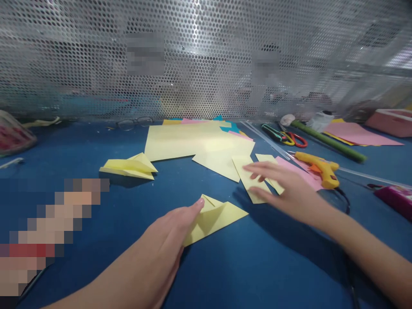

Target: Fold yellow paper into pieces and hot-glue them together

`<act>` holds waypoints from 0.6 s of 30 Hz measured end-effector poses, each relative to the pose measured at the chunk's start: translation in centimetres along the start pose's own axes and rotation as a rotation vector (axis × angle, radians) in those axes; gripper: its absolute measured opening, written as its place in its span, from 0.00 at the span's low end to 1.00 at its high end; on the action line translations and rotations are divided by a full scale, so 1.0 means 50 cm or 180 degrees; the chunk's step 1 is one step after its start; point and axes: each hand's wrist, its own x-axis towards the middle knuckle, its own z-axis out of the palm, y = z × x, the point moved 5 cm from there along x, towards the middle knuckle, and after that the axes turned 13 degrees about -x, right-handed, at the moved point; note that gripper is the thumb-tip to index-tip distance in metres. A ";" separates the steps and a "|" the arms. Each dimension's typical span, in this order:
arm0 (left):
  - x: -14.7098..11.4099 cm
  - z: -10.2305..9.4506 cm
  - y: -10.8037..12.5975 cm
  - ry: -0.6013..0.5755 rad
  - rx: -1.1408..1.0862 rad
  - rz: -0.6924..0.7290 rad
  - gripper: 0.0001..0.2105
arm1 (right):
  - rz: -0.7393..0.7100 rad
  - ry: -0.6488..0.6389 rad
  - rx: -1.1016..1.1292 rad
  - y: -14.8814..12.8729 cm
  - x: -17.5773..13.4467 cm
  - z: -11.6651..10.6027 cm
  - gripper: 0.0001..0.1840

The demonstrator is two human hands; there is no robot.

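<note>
My left hand [174,231] is closed on a folded piece of yellow paper [215,216], its thumb on top near a raised fold; the other fingers are hidden underneath. Over a narrow yellow paper strip [246,171] hovers my right hand [285,186], its fingers apart and nothing visible between them. Whether its fingertips touch the strip I cannot tell. A second yellow strip [265,159] lies partly behind that hand. To the left, a folded yellow paper plane [128,166] rests on the blue table [225,266].
Large yellow sheets [170,139] lie at the back centre. On the right are a yellow glue gun [322,169] with a cord, scissors [298,139], a green stick [331,141], pink paper [363,134] and a purple object [395,199]. A pixelated arm [54,223] reaches in from the left.
</note>
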 end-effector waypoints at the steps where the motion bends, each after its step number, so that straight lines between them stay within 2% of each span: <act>1: 0.001 0.000 0.001 0.0010 -0.0064 0.0044 0.28 | -0.0367 -0.0016 0.0191 -0.035 -0.001 0.012 0.19; 3: 0.004 -0.001 0.006 -0.0017 -0.0167 0.0141 0.29 | -0.0931 0.0016 0.0459 -0.085 -0.007 0.027 0.19; 6: 0.010 -0.001 0.015 -0.0132 -0.0211 0.0272 0.28 | -0.1393 0.0068 0.0651 -0.113 -0.014 0.036 0.17; 9: 0.012 0.016 0.015 -0.0207 -0.0237 0.0322 0.30 | -0.1582 0.0104 0.0702 -0.113 -0.017 0.038 0.17; 13: 0.006 0.042 0.010 -0.0087 -0.0069 0.0478 0.36 | -0.1796 0.0157 0.0632 -0.115 -0.019 0.035 0.16; 18: -0.003 0.040 0.022 -0.0361 0.0544 0.0796 0.24 | -0.2053 0.0201 0.0434 -0.126 -0.016 0.032 0.17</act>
